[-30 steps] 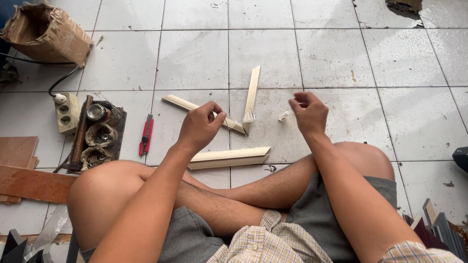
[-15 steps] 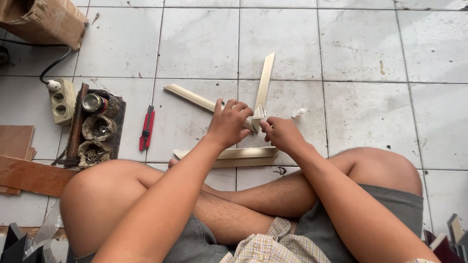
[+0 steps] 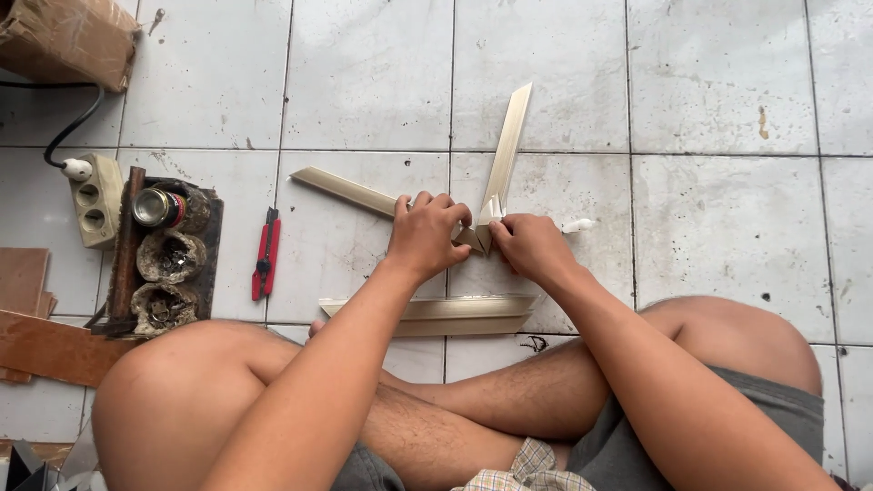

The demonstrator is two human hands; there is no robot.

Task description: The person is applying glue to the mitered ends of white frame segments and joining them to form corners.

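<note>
- While the person sits cross-legged on the tiled floor point(image 3: 727, 109), two pale mitred moulding strips meet in a V right under the fingertips.
- From that joint, the left strip point(image 3: 350, 189) runs its long axis up and away to the left of the fingers, lying flat on the tiles.
- From the same joint, the right strip point(image 3: 507, 145) points almost straight away from the fingers, leaning slightly right, its far end cut at an angle.
- Over the near end of the left strip, the left hand point(image 3: 426, 235) lies palm down, fingers curled and pressing on the wood beside the joint.
- On the other side of the joint, the right hand point(image 3: 532, 245) lies with fingers bunched tight, pinching the mitred corner; whether anything small sits between the fingertips I cannot tell.
- Both forearms slant in from the knees and converge on the joint, with the wrists low.
- Just nearer the body than the hands, a third strip point(image 3: 432, 315) lies crosswise, its long axis left to right.
- Just right of the right hand's fingers lies a small white scrap point(image 3: 578, 225).
- Well left of the left hand lie a red utility knife point(image 3: 265, 255), a dark tray with a can and crusted pots point(image 3: 168, 259), and a white socket block point(image 3: 95, 198).
</note>
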